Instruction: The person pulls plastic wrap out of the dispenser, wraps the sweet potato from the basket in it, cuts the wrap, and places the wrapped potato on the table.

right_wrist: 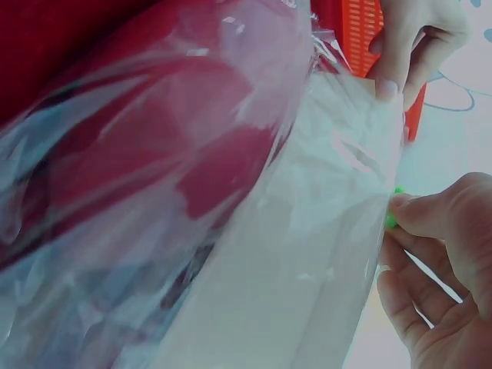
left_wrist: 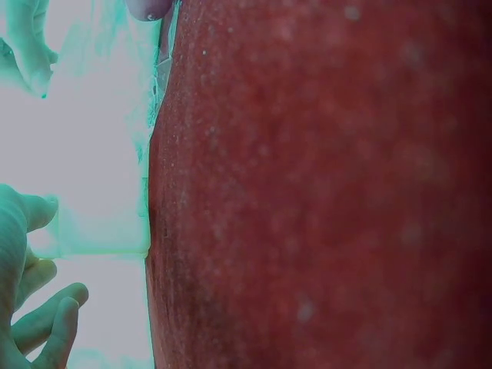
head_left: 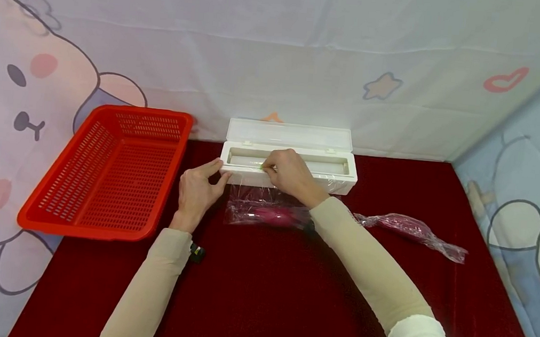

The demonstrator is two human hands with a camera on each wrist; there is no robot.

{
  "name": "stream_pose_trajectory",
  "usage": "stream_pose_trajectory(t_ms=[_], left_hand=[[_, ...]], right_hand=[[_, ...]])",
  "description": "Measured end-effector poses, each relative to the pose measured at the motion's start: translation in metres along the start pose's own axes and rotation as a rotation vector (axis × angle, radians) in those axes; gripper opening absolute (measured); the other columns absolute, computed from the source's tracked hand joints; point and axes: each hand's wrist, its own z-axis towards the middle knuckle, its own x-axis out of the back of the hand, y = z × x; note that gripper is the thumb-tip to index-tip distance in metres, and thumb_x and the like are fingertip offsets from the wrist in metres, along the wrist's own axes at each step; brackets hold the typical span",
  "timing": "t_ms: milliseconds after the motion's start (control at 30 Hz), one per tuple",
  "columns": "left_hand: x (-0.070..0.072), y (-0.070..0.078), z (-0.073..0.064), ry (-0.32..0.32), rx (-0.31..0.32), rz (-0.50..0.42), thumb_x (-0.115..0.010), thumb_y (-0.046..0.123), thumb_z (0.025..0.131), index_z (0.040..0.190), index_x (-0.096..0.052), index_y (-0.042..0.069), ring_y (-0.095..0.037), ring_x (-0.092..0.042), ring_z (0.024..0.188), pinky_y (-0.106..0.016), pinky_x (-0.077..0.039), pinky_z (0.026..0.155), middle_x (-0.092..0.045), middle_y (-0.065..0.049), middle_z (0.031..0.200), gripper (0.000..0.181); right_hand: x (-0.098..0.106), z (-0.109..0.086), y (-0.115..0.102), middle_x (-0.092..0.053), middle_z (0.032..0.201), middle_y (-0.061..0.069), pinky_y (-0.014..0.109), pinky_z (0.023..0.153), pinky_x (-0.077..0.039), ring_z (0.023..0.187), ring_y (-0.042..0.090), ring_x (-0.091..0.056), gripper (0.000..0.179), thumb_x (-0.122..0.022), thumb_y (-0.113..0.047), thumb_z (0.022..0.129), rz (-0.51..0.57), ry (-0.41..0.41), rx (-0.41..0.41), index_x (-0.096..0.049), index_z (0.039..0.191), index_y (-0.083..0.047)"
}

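Observation:
A white cling film dispenser (head_left: 245,178) stands at the back of the table, its lid (head_left: 289,135) raised. My left hand (head_left: 197,190) grips its left end, thumb on the front face and fingers at the top edge. With thumb and fingertips, my right hand (head_left: 290,177) pinches a small green slide cutter (right_wrist: 393,209) on the dispenser's front edge, left of its middle. Clear cling film (head_left: 253,194) hangs over the front and reaches down to a pink object (head_left: 277,216) in film on the table. The right forearm hides this object's right end.
To the left stands a red plastic basket (head_left: 119,233) with slotted walls. Another pink object (head_left: 405,226), wrapped in film with twisted ends, lies on the right of the dark red tablecloth (head_left: 259,296). A printed curtain (head_left: 306,86) hangs close behind the dispenser.

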Motion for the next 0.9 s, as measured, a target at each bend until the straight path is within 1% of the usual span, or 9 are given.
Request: stream_pose_trajectory(t_ms=[167, 300, 400, 567, 733, 900], left_hand=[[0.0, -0.001, 0.0, -0.007, -0.001, 0.004, -0.087, 0.03, 0.091, 0.123, -0.079, 0.005, -0.038, -0.076, 0.11, -0.054, -0.061, 0.092, -0.077, -0.015, 0.122, 0.042], [0.001, -0.003, -0.001, 0.017, -0.007, 0.002, -0.089, 0.027, 0.089, 0.121, -0.08, 0.005, -0.038, -0.076, 0.109, -0.054, -0.061, 0.091, -0.077, -0.016, 0.121, 0.04], [0.0, -0.003, -0.002, 0.022, -0.005, -0.003, -0.089, 0.026, 0.088, 0.121, -0.081, 0.006, -0.038, -0.076, 0.109, -0.055, -0.061, 0.09, -0.078, -0.016, 0.121, 0.039], [-0.002, 0.0, -0.003, 0.004, 0.002, -0.02, -0.088, 0.028, 0.09, 0.123, -0.08, 0.006, -0.038, -0.076, 0.11, -0.054, -0.061, 0.09, -0.077, -0.015, 0.122, 0.04], [-0.003, 0.001, -0.002, 0.015, 0.004, -0.037, -0.089, 0.026, 0.089, 0.122, -0.08, 0.005, -0.038, -0.076, 0.11, -0.054, -0.061, 0.091, -0.077, -0.016, 0.122, 0.041], [-0.002, 0.0, -0.001, 0.018, 0.013, -0.039, -0.089, 0.026, 0.088, 0.122, -0.08, 0.005, -0.038, -0.076, 0.11, -0.054, -0.061, 0.093, -0.077, -0.017, 0.121, 0.041]], right_hand=[[0.008, -0.011, 0.011, -0.083, 0.103, 0.009, 0.04, 0.092, -0.062, 0.097, 0.026, -0.079, 0.012, -0.075, -0.005, 0.096, -0.007, 0.009, -0.001, -0.085, 0.102, -0.005], [0.014, -0.021, 0.019, -0.083, 0.102, 0.01, 0.041, 0.09, -0.062, 0.095, 0.026, -0.079, 0.012, -0.075, -0.005, 0.096, -0.008, 0.025, -0.006, -0.085, 0.102, -0.005], [0.016, -0.027, 0.025, -0.083, 0.103, 0.01, 0.041, 0.09, -0.062, 0.095, 0.027, -0.079, 0.012, -0.076, -0.005, 0.096, -0.008, 0.034, -0.008, -0.085, 0.102, -0.005], [0.02, -0.036, 0.031, -0.083, 0.102, 0.01, 0.043, 0.09, -0.062, 0.095, 0.027, -0.079, 0.011, -0.076, -0.004, 0.095, -0.019, 0.046, -0.01, -0.085, 0.102, -0.004], [0.027, -0.045, 0.037, -0.083, 0.102, 0.009, 0.043, 0.089, -0.062, 0.094, 0.027, -0.079, 0.011, -0.077, -0.004, 0.095, -0.012, 0.057, -0.036, -0.085, 0.102, -0.004], [0.036, -0.055, 0.046, -0.082, 0.103, 0.009, 0.045, 0.087, -0.062, 0.094, 0.027, -0.079, 0.011, -0.076, -0.004, 0.096, -0.015, 0.064, -0.064, -0.085, 0.102, -0.004]])
